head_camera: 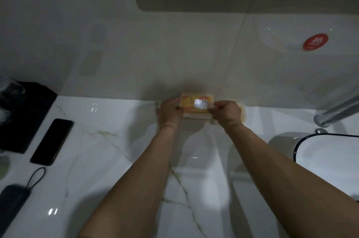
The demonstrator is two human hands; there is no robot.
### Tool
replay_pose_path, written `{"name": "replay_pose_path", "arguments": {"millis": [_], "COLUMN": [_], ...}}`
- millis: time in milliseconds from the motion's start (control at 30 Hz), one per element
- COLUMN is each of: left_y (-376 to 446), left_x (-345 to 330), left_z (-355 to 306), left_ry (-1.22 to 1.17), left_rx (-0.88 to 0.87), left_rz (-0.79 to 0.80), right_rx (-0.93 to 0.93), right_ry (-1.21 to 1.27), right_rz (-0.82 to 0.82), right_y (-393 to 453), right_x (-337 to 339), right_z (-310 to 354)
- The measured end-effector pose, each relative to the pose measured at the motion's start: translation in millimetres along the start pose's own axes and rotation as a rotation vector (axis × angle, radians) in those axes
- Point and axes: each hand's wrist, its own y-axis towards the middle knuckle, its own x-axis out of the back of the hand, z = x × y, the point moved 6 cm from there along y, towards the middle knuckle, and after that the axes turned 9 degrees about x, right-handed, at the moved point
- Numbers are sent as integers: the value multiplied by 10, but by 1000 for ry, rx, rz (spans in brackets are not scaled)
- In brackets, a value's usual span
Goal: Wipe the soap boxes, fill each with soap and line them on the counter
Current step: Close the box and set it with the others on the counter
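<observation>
We read one sign only: a white Chinese character, 热, on a round red sticker (315, 41) on the wall; the soap wrapper's (196, 104) print is blurred.

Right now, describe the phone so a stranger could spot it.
Start at the white marble counter and look to its left end. The phone lies flat there, beside a black tray. It is a slim, glossy black slab, unlike the corded pouch nearer you.

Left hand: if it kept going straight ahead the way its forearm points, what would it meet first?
The left hand already grips the yellow soap bar in its clear plastic box. Straight beyond stands the pale tiled wall, seemingly just behind the box, though depth is hard to judge.
</observation>
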Motion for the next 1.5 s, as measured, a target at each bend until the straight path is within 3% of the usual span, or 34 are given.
{"name": "replay_pose_path", "arguments": {"millis": [433,867,1500], "left_y": [-87,-960,-2911], "left_x": [27,492,881], "left_z": [-113,-809,-1474], "left_ry": [224,607,306], "left_rx": [-4,-526,-763], "left_rz": [146,-185,-168], "right_rx": [-1,167,333], "right_ry": [-115,-292,-151], "right_rz": [37,-85,-581], "right_y": [-232,-923,-2886], "right_x": [177,761,2243], "right_z": [369,880,1419]}}
